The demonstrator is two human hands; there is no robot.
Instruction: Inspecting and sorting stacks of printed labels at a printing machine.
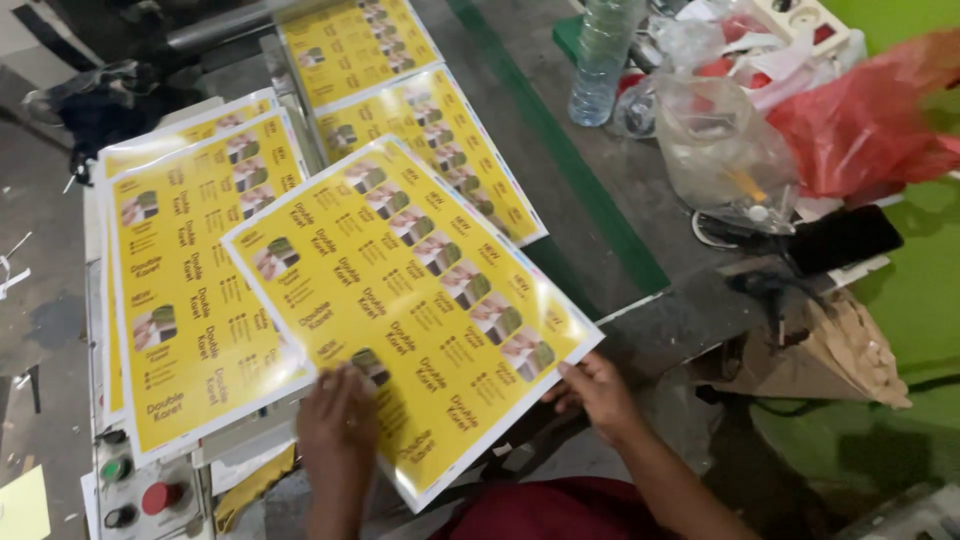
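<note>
A glossy yellow printed sheet (410, 300) with rows of small food pictures lies tilted in front of me, white border all round. My left hand (338, 420) rests flat on its near left edge, fingers on the yellow print. My right hand (598, 392) pinches the sheet's near right corner from below. Under it on the left lies a stack of similar yellow sheets (190, 290). More of the same sheets (440, 140) run away from me along the machine bed.
A control panel with a red button (160, 497) and a green button (115, 468) sits at the lower left. At the back right stand a clear plastic bottle (600, 60), clear and red plastic bags (860, 120), a black phone (845, 238) and a brown paper bag (830, 350).
</note>
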